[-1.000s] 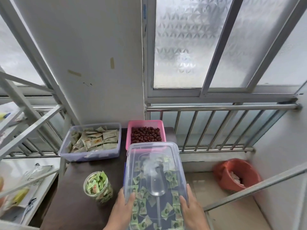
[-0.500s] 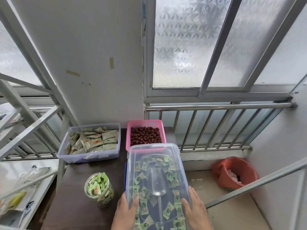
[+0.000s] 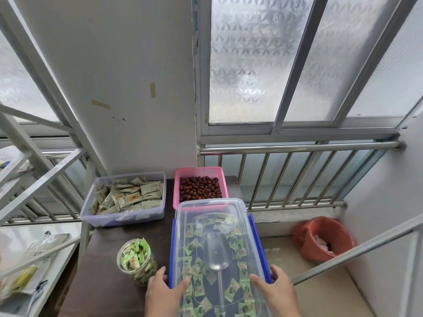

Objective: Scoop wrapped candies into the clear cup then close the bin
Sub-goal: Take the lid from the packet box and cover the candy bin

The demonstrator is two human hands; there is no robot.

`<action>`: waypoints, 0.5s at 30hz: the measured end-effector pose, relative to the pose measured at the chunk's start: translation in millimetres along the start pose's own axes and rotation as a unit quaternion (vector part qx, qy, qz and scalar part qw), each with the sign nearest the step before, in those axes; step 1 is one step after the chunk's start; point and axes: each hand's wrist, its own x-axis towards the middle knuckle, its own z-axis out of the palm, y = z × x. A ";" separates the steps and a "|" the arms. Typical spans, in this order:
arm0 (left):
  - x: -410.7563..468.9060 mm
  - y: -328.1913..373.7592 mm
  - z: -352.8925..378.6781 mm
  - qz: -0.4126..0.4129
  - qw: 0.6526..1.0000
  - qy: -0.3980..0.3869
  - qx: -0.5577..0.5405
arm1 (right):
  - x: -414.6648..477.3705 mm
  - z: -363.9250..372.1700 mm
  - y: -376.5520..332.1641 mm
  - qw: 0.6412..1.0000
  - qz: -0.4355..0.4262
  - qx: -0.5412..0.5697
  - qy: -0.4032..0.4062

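The bin sits at the tabletop's five o'clock, clear lid on, scoop inside; the filled cup stands at its nine o'clock; left hand and right hand grip the lid's long edges, thumbs on top, fingers curled over the blue latches; light, stiff, slick plastic, probably best pressed at those latches.

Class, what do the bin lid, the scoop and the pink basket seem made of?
Bin lid: likely clear glossy plastic; candies show through. Scoop: probably clear plastic; it glints. Pink basket: seemingly matte plastic, perforated walls.
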 end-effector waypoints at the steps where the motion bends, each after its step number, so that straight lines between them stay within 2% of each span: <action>1: -4.3 1.8 0.2 0.009 1.000 -0.001 0.006 | 0.2 3.4 2.4 1.000 -0.008 -0.005 0.009; 9: -10.1 0.9 1.3 0.025 1.000 0.004 0.018 | -27.4 3.8 -9.8 0.996 -0.080 -0.030 0.037; 15: -16.1 4.2 6.0 0.022 0.999 0.023 0.020 | -18.5 9.8 -4.9 0.992 -0.078 -0.090 0.041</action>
